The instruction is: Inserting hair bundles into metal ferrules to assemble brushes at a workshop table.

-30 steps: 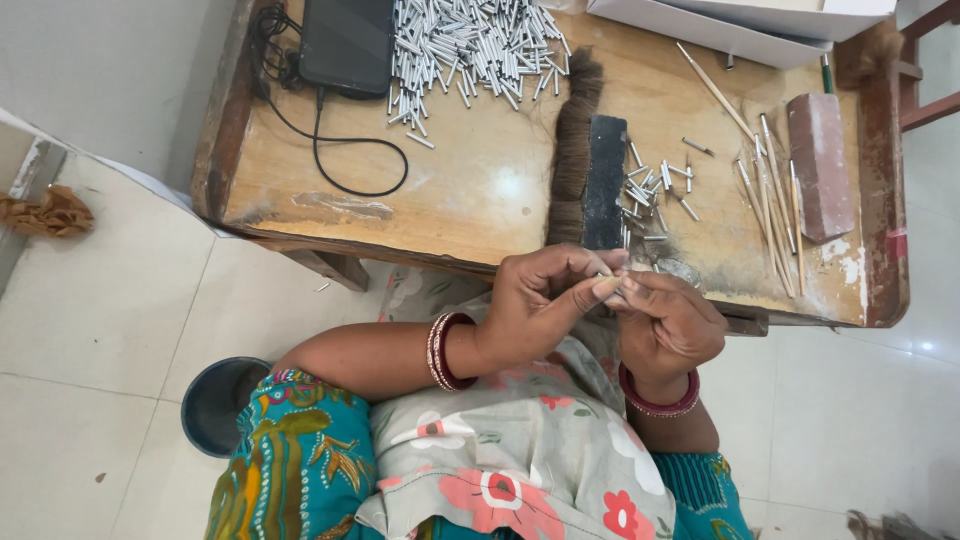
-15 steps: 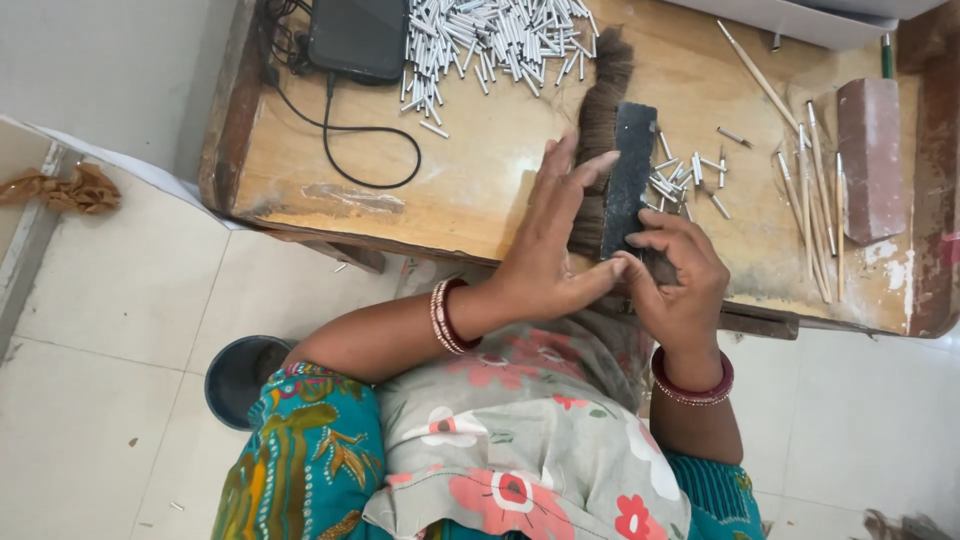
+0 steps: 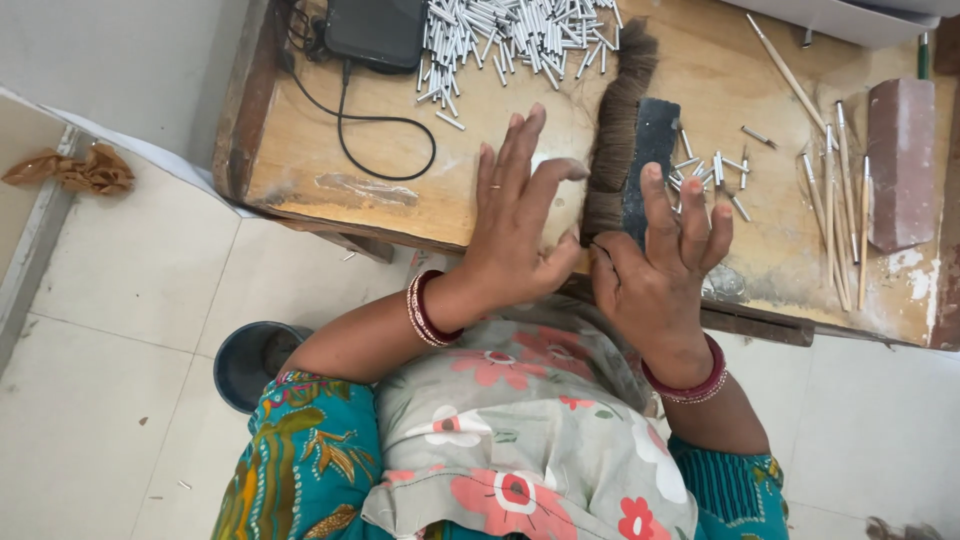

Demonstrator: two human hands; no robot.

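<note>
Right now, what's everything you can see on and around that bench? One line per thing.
Hair bundle: one, dark brown, bench centre.
Flat dark pad: one, black, beside the bundle.
Metal tubes: many, silver, heaped at the far edge; a few right of the pad.
Wooden sticks: several, pale, bench right.
Block: one, reddish, far right.
Device with cable: one, black, far left.
Bucket: one, dark, on the floor.
Left hand: fingers spread, at the bundle.
Right hand: on the pad.
</note>
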